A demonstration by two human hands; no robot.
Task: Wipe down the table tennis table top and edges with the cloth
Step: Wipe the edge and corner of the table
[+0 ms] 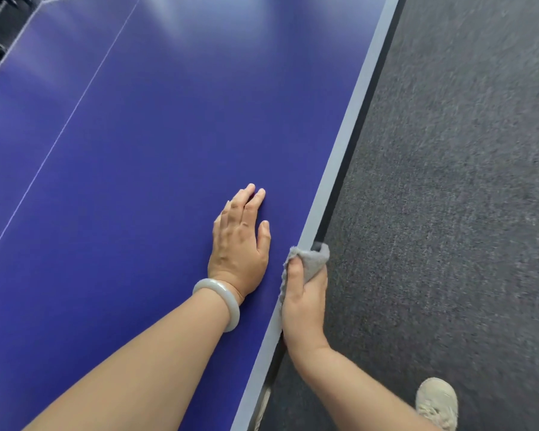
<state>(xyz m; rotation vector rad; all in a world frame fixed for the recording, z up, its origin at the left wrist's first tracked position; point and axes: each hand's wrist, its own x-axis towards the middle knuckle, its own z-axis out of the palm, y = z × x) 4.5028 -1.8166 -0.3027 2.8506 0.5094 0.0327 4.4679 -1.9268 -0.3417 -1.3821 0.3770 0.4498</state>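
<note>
The right hand (305, 301) clutches the grey cloth (312, 259) over the side edge (354, 126) of the bench (168, 135), left hand (240, 241) flat on its top; a slack grip may drop the cloth onto the carpet (448, 181).

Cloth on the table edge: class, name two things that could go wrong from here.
1. The cloth is bunched in the right hand, so it may miss parts of the grey edge.
2. The left hand lies flat on the blue top; it might leave prints there.
</note>
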